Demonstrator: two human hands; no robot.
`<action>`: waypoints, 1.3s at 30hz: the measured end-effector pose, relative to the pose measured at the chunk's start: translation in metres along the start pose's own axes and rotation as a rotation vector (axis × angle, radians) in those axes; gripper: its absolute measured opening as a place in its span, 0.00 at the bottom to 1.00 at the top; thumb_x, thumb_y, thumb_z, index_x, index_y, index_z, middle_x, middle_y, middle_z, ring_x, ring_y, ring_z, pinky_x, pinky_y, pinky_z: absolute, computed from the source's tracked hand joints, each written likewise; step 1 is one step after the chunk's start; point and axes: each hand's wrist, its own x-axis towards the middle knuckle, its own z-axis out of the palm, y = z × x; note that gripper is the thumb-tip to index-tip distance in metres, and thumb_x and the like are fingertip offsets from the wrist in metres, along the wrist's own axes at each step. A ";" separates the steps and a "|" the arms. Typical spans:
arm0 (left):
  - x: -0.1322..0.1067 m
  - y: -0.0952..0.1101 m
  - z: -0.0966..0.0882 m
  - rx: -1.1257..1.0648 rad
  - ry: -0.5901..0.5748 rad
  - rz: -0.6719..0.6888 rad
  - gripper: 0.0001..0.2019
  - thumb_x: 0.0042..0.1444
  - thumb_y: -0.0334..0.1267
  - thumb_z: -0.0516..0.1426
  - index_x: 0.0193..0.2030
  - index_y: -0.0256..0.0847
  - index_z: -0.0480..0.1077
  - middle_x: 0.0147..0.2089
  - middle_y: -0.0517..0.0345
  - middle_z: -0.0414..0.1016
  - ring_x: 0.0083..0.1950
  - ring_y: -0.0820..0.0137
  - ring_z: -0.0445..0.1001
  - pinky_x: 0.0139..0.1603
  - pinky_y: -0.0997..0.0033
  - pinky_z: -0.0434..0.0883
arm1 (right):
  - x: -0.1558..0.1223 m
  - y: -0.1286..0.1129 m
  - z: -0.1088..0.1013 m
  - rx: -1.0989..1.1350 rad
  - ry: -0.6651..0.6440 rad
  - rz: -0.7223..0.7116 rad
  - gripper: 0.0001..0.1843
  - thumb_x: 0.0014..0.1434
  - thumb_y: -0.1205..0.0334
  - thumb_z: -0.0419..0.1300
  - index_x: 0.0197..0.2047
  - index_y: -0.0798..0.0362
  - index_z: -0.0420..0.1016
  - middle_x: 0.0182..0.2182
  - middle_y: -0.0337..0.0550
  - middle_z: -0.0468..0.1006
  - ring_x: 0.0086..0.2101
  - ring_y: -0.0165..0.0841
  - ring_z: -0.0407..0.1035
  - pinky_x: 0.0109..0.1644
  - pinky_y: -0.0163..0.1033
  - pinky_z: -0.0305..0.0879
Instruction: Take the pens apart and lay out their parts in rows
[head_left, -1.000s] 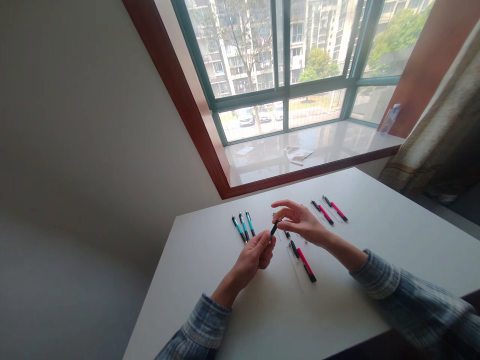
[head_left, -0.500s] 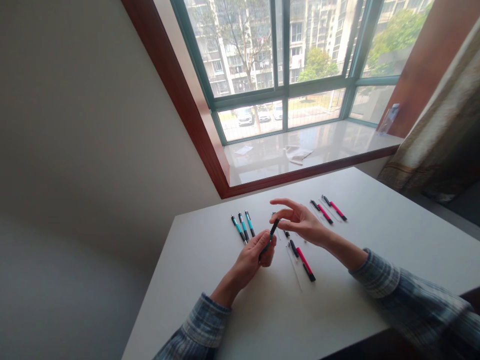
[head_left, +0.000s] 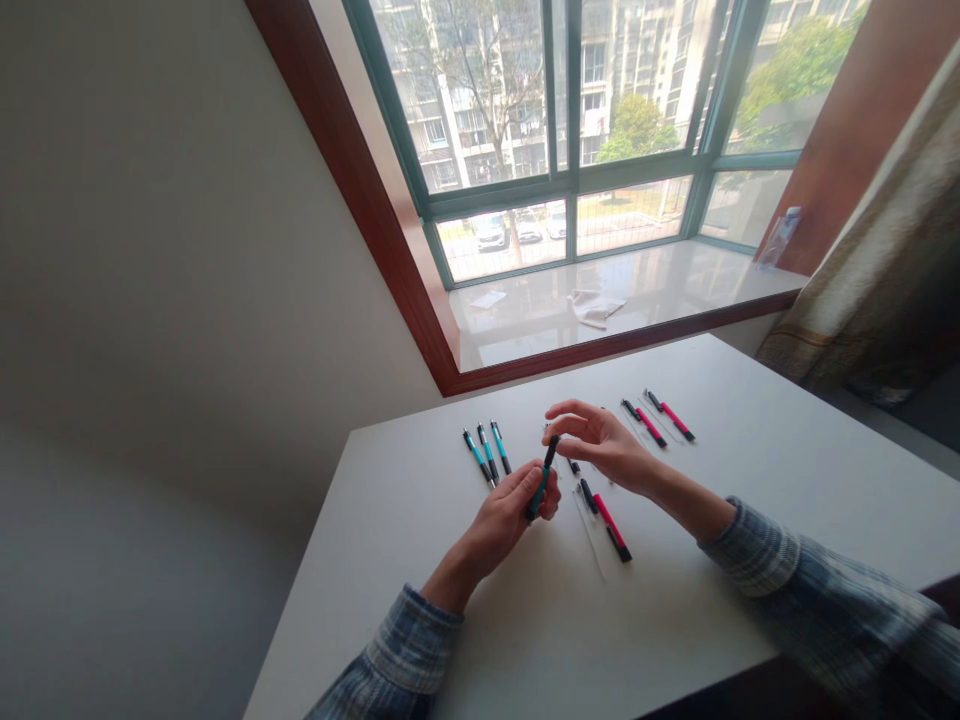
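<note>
My left hand (head_left: 506, 510) is closed around the teal barrel of a black and teal pen (head_left: 541, 488), which stands tilted over the table. At its upper black end, the thumb and a fingertip of my right hand (head_left: 611, 450) pinch it, while the other fingers arch above. Just right of the pen lie a red pen barrel (head_left: 611, 522), a black pen piece (head_left: 588, 496) and a thin white refill (head_left: 591, 540). Under my right hand, a black part (head_left: 573, 466) is partly hidden.
Several teal and black pens (head_left: 480, 455) lie side by side left of my hands. Two more red barrels (head_left: 651, 428) with black pieces and refills lie at the back right of the white table (head_left: 757, 440). Beyond it runs a windowsill (head_left: 525, 345) with a cloth (head_left: 595, 308).
The pen has turned slightly more upright in my left hand, showing more of its teal barrel. My right hand's raised fingers have curled a little closer to the pen.
</note>
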 end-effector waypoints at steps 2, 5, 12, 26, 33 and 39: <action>0.000 0.000 0.000 -0.015 0.001 -0.004 0.17 0.66 0.50 0.58 0.39 0.35 0.70 0.31 0.57 0.66 0.32 0.72 0.61 0.36 0.69 0.61 | -0.001 -0.002 0.002 0.043 -0.030 0.013 0.21 0.60 0.56 0.69 0.55 0.50 0.72 0.42 0.46 0.81 0.45 0.36 0.75 0.53 0.43 0.69; -0.001 -0.001 -0.001 -0.017 0.006 -0.017 0.17 0.66 0.51 0.58 0.41 0.35 0.71 0.31 0.57 0.67 0.32 0.71 0.62 0.37 0.69 0.61 | -0.003 -0.006 0.004 0.079 -0.115 0.067 0.23 0.63 0.55 0.67 0.59 0.49 0.69 0.45 0.48 0.81 0.44 0.36 0.75 0.51 0.44 0.70; 0.002 -0.003 0.000 0.014 0.006 0.002 0.17 0.67 0.51 0.57 0.39 0.36 0.70 0.31 0.57 0.67 0.32 0.71 0.62 0.38 0.69 0.61 | -0.002 -0.005 0.002 -0.093 -0.003 0.031 0.27 0.56 0.56 0.72 0.57 0.48 0.72 0.39 0.40 0.76 0.42 0.32 0.71 0.45 0.36 0.68; 0.004 -0.005 0.000 -0.027 0.002 -0.017 0.17 0.65 0.52 0.58 0.38 0.37 0.70 0.30 0.59 0.66 0.31 0.72 0.60 0.37 0.70 0.61 | -0.003 -0.006 0.006 -0.046 -0.039 0.067 0.20 0.61 0.55 0.68 0.54 0.51 0.74 0.42 0.47 0.83 0.43 0.37 0.78 0.46 0.41 0.73; 0.002 -0.005 0.002 -0.002 -0.008 -0.026 0.17 0.66 0.50 0.57 0.37 0.37 0.70 0.30 0.60 0.64 0.31 0.72 0.59 0.36 0.71 0.60 | -0.001 -0.006 0.000 0.050 0.154 0.056 0.23 0.56 0.55 0.72 0.53 0.49 0.76 0.44 0.48 0.84 0.46 0.39 0.78 0.52 0.44 0.71; 0.002 -0.007 0.000 0.012 -0.015 -0.050 0.16 0.65 0.50 0.58 0.36 0.37 0.70 0.30 0.60 0.63 0.30 0.73 0.57 0.35 0.71 0.59 | 0.000 -0.015 -0.004 0.201 0.272 0.054 0.24 0.55 0.55 0.73 0.54 0.46 0.76 0.46 0.45 0.84 0.49 0.38 0.76 0.57 0.46 0.70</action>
